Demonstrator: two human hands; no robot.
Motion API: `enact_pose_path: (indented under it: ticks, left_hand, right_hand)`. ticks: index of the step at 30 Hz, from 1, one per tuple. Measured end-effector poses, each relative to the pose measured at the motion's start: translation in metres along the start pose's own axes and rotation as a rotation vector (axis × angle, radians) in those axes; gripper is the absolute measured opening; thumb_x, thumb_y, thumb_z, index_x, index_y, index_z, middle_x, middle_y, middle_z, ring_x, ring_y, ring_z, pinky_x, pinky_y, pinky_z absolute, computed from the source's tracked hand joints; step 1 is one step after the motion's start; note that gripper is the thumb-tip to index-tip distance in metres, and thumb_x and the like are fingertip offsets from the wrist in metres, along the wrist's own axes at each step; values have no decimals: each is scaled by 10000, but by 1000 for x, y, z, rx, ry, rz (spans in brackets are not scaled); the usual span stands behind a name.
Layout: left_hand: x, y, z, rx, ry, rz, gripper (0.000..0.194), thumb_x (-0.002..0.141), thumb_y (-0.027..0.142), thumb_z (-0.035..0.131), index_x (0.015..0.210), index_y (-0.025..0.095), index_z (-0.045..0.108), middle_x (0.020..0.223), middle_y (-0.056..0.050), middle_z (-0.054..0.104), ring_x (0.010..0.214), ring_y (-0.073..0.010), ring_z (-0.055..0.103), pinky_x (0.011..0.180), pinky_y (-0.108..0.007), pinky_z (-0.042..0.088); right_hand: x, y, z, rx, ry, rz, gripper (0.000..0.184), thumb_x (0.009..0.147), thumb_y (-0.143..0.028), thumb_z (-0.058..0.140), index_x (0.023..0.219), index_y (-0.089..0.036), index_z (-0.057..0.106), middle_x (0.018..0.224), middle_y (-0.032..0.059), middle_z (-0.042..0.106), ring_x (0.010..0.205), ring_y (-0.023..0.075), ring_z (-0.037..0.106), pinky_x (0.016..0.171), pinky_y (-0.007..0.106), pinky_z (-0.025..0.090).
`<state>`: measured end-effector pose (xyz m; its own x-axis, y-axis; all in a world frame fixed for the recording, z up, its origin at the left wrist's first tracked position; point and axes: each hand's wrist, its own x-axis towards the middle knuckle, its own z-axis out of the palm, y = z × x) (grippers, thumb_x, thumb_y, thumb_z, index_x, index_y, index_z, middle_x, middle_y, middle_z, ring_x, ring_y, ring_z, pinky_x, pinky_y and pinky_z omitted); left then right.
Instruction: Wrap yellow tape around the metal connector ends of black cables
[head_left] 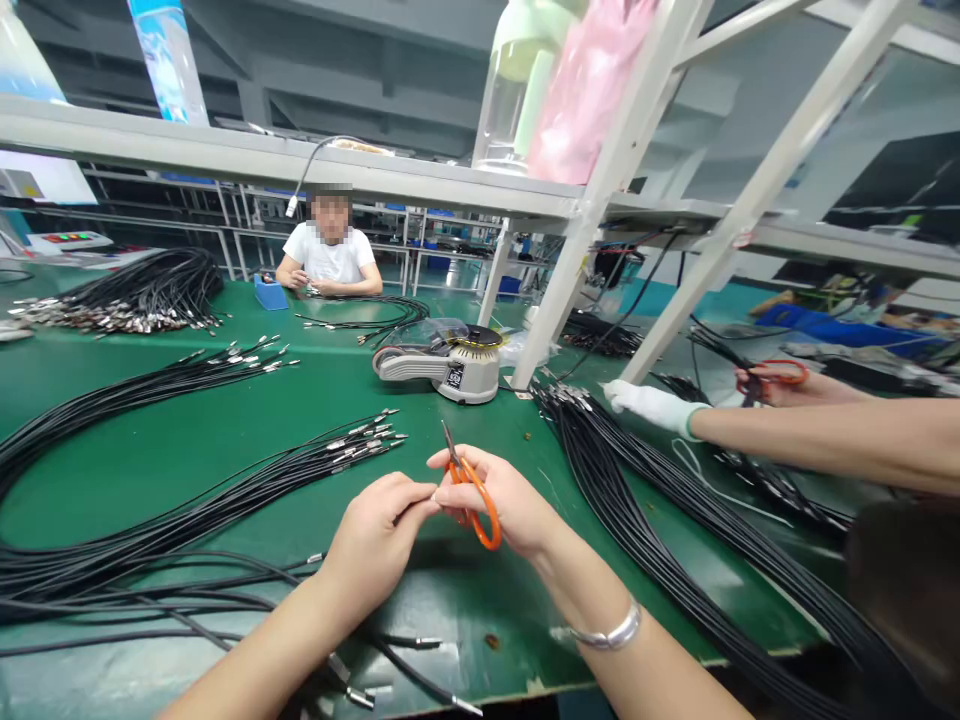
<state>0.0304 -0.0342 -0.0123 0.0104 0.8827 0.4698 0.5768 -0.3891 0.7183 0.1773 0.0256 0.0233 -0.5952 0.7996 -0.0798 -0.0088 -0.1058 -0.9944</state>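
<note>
My right hand (501, 498) is closed around orange-handled scissors (472, 492), whose blades point up and away. My left hand (379, 535) pinches the metal tip of a thin black cable between thumb and fingers, right against my right hand. Both hands hover over the green table mat (240, 450) near its front edge. Black cables with silver connector ends (360, 438) lie fanned out just left of my hands.
A tape dispenser (450, 365) stands behind my hands. A thick cable bundle (660, 530) runs along the right, where a co-worker's gloved hand (649, 402) rests and their other hand holds red scissors (772, 375). Another person (328, 260) sits across the table. White shelf struts (592, 200) rise behind.
</note>
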Motion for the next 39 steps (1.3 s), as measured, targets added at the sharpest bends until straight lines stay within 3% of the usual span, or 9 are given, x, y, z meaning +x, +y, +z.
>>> enact_pose_path:
  ticks: [4, 9, 13, 20, 26, 29, 32, 37, 39]
  left_hand:
    - [6, -14, 1, -39, -50, -84, 197, 844, 183, 502, 887, 228, 688, 740, 9, 632, 703, -121, 574, 656, -216, 444]
    - [4, -18, -2, -48, -134, -143, 259, 865, 178, 439, 964, 246, 668, 733, 12, 625, 678, -123, 579, 645, -219, 462]
    - [-1, -18, 1, -8, -70, -123, 230, 858, 207, 479, 1022, 242, 638, 833, -4, 648, 788, -134, 595, 711, -225, 467]
    - [-8, -27, 5, 93, 107, 10, 150, 849, 237, 513, 885, 214, 657, 783, -8, 646, 716, -122, 603, 660, -209, 464]
    - [-13, -37, 13, 142, 126, 28, 176, 841, 323, 507, 894, 232, 649, 790, 4, 652, 712, -125, 621, 651, -197, 483]
    - [-13, -41, 15, 108, 115, 25, 240, 839, 357, 489, 972, 245, 654, 796, 2, 663, 706, -127, 630, 648, -193, 495]
    - [-10, -40, 12, 49, 110, -66, 240, 805, 405, 519, 880, 253, 689, 799, -5, 679, 717, -145, 636, 663, -204, 503]
    - [-2, -32, 4, -115, 191, -397, 344, 648, 551, 628, 721, 221, 690, 710, -16, 693, 644, -183, 628, 607, -253, 512]
    - [1, -30, 2, -219, 286, -459, 438, 590, 593, 649, 751, 188, 688, 614, -12, 653, 528, -161, 580, 479, -236, 467]
  right_hand:
    - [21, 13, -7, 33, -20, 41, 325, 580, -165, 709, 877, -158, 578, 562, -69, 574, 450, 70, 483, 460, 201, 380]
    - [27, 26, -9, 88, -7, 96, 339, 597, -169, 697, 910, -164, 565, 580, -56, 587, 480, 83, 504, 455, 196, 378]
    - [26, 27, -9, 92, -2, 97, 350, 614, -200, 713, 929, -172, 566, 619, -51, 587, 494, 82, 505, 467, 200, 390]
    - [26, 29, -8, 108, -2, 53, 362, 605, -241, 742, 913, -176, 564, 593, -55, 587, 488, 86, 510, 470, 204, 397]
    - [25, 34, -8, 101, -5, 68, 414, 533, -296, 777, 872, -168, 576, 608, -54, 577, 510, 84, 522, 493, 201, 418]
    - [26, 35, -7, -78, 16, 57, 466, 577, -414, 724, 947, -183, 562, 628, -48, 563, 526, 98, 523, 500, 218, 440]
    - [21, 29, -13, -320, 38, 53, 444, 667, -473, 634, 1006, -189, 594, 642, -20, 579, 572, 133, 550, 548, 253, 462]
    - [-3, 9, -42, -1049, 130, 22, 421, 692, -284, 637, 1111, -242, 617, 902, 62, 688, 861, 242, 604, 739, 304, 426]
    - [-14, 4, -54, -1147, 131, 54, 455, 685, -169, 590, 1137, -219, 605, 909, 95, 696, 887, 276, 607, 751, 330, 413]
